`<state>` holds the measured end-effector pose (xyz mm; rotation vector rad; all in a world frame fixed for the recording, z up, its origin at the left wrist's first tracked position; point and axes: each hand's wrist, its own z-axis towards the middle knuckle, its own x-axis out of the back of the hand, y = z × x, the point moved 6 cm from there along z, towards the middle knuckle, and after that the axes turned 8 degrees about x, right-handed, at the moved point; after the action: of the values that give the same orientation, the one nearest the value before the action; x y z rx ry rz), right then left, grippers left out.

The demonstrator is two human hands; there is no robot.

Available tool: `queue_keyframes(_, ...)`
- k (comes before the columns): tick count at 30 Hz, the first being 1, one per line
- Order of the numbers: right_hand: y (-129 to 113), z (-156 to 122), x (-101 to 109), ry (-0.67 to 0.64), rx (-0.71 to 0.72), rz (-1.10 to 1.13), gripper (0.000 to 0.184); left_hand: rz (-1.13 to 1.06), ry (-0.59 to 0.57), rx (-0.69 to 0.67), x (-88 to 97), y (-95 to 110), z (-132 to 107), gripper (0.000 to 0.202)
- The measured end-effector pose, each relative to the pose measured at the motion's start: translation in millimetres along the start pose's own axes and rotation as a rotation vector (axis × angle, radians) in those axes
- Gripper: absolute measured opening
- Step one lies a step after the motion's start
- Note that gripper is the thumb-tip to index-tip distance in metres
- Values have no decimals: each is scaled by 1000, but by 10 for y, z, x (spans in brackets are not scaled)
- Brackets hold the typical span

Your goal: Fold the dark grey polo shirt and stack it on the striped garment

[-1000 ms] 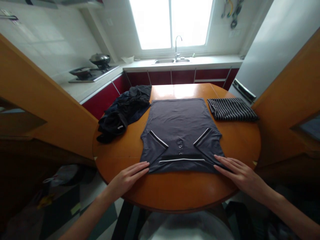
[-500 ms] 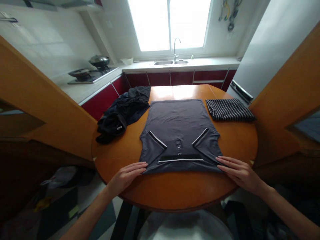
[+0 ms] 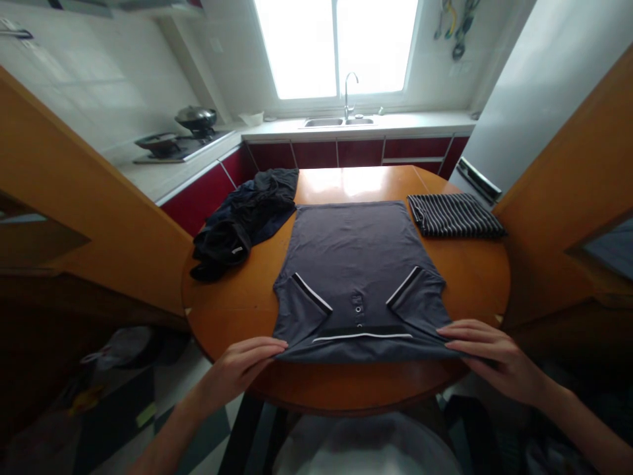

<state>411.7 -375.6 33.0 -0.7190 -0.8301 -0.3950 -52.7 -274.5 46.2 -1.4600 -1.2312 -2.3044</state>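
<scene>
Kitchen setting, daylight from window at rear; sink below it, hob w/ wok on counter at left. Round wooden table in foreground.

Item in hand: grey polo shirt, laid flat at centre of table, collar end twd. the person, hem twd. the window. Both sleeves folded inward over the body; white-trimmed cuffs angled twd. the button placket. Near edge of shirt sits at the table's near rim.

Left hand: at near-left corner of shirt, fingers extended and close together, tips on the cloth. Thumb not visible; pinch vs. flat press cannot be told.

Right hand: at near-right corner, fingers extended over the fabric, which runs beneath them. Thumb hidden; grip cannot be confirmed.

Other items: heap of dark clothing on table left of shirt, touching its far-left edge. Folded striped garment on table at right, just beside shirt's far-right corner, apart from it.
</scene>
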Motion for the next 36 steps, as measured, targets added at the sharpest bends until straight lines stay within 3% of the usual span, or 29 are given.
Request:
queue_keyframes(6, 144, 300, 117, 152, -98, 236, 25, -70, -36, 166, 138, -129, 387, 26)
queue_keyframes(12, 499, 624, 197, 290, -249, 388, 23, -217, -89, 348, 300, -414, 891, 38)
queue_keyframes(17, 1004, 947, 219, 443, -458, 366, 25, -285, -83, 359, 356, -750, 1434, 43)
queue_keyframes(23, 1785, 1226, -50, 450, -781, 327, 29, -119, -33, 386, 261, -1250, 2005, 48)
queue_keyframes(29, 2153, 1321, -197, 351, -831, 92, 31, 45, 139, 331, 209, -1408, 2147, 36)
queue_keyframes(36, 2181, 1302, -212, 321, -844, -100, 29, 53, 239, 320, 219, -1439, 2109, 27)
